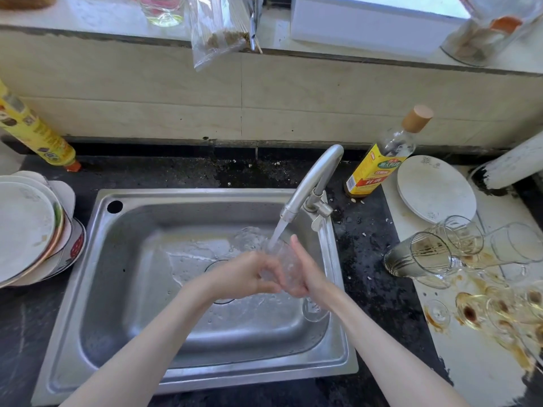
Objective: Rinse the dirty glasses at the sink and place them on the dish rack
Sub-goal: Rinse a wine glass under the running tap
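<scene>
A clear glass [286, 267] is held over the steel sink [97, 259], under the water stream running from the faucet [316, 179]. My left hand [246, 276] grips its left side and my right hand [307, 273] wraps its right side. Another clear glass [314, 311] lies in the sink under my right wrist. Several dirty glasses [423, 254] with brown stains lie on their sides on the white board [476, 365] right of the sink. No dish rack is in view.
A stack of plates [26, 227] stands left of the sink. A yellow bottle [35, 133] leans at far left. A yellow-labelled bottle [382, 160] and a white plate [435, 188] stand behind the dirty glasses. Brown spills mark the board.
</scene>
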Available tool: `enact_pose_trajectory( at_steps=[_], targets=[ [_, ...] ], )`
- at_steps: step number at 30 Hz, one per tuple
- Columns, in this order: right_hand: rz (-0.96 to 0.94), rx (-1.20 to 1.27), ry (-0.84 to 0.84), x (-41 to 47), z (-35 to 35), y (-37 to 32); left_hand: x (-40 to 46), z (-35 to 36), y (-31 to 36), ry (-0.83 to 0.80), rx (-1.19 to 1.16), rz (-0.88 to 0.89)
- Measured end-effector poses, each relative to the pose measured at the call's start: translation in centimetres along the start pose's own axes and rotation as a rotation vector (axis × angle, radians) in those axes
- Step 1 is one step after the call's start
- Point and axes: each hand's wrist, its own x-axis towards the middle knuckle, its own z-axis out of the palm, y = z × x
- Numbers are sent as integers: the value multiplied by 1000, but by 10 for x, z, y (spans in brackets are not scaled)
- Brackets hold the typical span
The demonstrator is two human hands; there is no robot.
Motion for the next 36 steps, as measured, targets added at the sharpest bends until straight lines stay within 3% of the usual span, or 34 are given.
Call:
enact_pose_trajectory(
  at_steps=[3,8,9,11,14,17,22,24,26,29,31,36],
  targets=[
    [99,23,-88,-1,-1,-2,-4,-8,4,-34,-83,-41],
    [-110,-36,18,4,9,1,3,-4,3,411,-34,-147],
    [-119,-60,60,6,10,4,4,-2,2,412,-66,-144],
    [-90,-50,118,5,12,3,1,-4,3,250,-126,-83],
    [21,86,42,1,10,-3,-5,-13,9,15,8,-41],
    [79,77,53,6,5,1,-3,-17,13,136,36,-75],
    [-99,-86,158,1,3,1,5,2,9,430,-19,-36],
    [-73,-70,196,-1,1,2,6,5,5,412,4,40],
    [22,-14,207,-3,0,-4,6,-1,1,251,123,102],
    [147,8,48,-8,-1,-12,5,-12,-6,22,280,29],
    [135,37,7,-6,-2,-10,4,-13,-7,71,250,4],
    [-200,-69,151,0,8,-2,1,-6,-6,364,62,47]
  ],
)
